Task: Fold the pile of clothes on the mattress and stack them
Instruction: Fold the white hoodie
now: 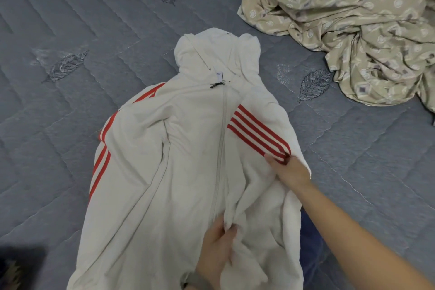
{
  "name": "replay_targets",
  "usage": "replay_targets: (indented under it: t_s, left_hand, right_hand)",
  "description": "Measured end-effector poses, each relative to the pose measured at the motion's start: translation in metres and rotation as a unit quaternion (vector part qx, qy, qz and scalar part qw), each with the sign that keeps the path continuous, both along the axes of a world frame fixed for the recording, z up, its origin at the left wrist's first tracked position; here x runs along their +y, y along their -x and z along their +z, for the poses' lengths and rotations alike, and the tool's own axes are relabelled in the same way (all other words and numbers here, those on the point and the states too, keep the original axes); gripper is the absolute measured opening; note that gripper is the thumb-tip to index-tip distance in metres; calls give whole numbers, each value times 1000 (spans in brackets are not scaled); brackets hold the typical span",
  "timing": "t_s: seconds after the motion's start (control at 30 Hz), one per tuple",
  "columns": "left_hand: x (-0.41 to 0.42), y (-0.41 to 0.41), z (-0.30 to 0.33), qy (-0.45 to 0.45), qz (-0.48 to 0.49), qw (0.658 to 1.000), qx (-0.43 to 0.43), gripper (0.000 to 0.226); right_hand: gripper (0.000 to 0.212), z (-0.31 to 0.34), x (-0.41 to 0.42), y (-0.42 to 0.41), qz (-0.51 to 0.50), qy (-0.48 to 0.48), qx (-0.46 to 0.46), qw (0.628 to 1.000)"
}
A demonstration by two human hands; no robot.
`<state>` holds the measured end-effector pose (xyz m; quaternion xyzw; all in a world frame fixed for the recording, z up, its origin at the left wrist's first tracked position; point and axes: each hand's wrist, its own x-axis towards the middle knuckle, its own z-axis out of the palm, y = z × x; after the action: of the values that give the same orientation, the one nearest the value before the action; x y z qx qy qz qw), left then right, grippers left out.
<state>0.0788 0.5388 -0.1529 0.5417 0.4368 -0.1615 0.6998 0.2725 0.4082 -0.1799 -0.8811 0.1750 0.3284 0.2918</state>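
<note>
A cream zip-up hoodie (188, 139) with red stripes lies front-up on the grey quilted mattress (70, 30), hood pointing away from me. Its right sleeve is folded across the chest. My right hand (287, 167) holds the striped sleeve end, fingers curled over the fabric. Near the bottom of the zipper, my left hand (216, 242) pinches a bunch of the front fabric between thumb and fingers. The left sleeve with its stripes lies along the hoodie's left side.
A crumpled beige patterned cloth (353, 26) lies at the upper right of the mattress. A blue fabric (310, 242) shows under my right forearm. A dark object (14, 266) sits at the lower left corner.
</note>
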Motion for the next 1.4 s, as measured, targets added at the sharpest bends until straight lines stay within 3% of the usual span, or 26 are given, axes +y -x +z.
replay_targets:
  t_s: [0.07,0.13,0.2,0.27,0.37,0.47,0.53,0.6,0.67,0.77,0.87,0.93,1.03,1.13,1.23,1.3,1.33,1.4]
  left_hand:
    - [3,-3,11,212,168,963,-4,25]
    - [4,-1,13,254,206,944,30,26]
    - [5,7,5,152,153,975,51,20]
    - [9,13,-9,-25,57,997,53,20]
    - [17,11,-17,-244,-18,966,85,29]
    - [34,2,-11,-326,7,934,144,30]
    - [39,1,-10,-289,-77,936,183,36]
    - [32,6,-13,-262,-213,914,223,49]
    - [24,16,-19,-263,-269,898,229,53]
    - [20,26,-18,-206,-191,947,155,33]
    - [20,29,-10,-127,-103,983,79,48]
    - [22,29,-3,-73,-74,992,66,57]
    - [32,31,3,-19,-82,991,103,37]
    - [47,32,-8,-115,-237,955,137,31]
    - [55,36,-16,-241,-311,910,131,16]
    - [53,36,-14,-343,-278,895,66,14]
    - [51,35,-13,-417,-269,868,8,18]
    - [44,32,-8,-511,-317,790,-117,49]
  right_hand:
    - [57,9,0,-15,-119,-156,16,980]
    - [35,17,2,-27,-194,-243,31,950]
    - [32,19,1,-36,-216,-278,8,936]
    - [31,22,0,-38,-234,-280,-26,931]
    - [24,24,-4,-27,-208,-225,-80,949]
    - [55,19,-2,-4,-176,-237,-64,953]
    - [69,19,2,10,-151,-271,-11,951]
    - [56,25,8,28,-100,-252,44,962]
    - [45,25,11,51,-35,-195,65,978]
    - [42,21,19,92,-1,-163,75,984]
    - [14,20,27,114,0,-98,48,994]
    - [12,24,22,122,-72,-110,-9,991]
    - [13,29,5,129,-196,-125,-88,969]
    - [4,30,-7,137,-163,-114,-62,978]
    - [20,28,-15,142,-79,-107,-39,990]
    - [28,32,-17,136,-61,-96,-112,987]
    - [31,35,-17,128,-59,-84,-152,983]
    - [34,42,-14,98,-38,-70,-236,968]
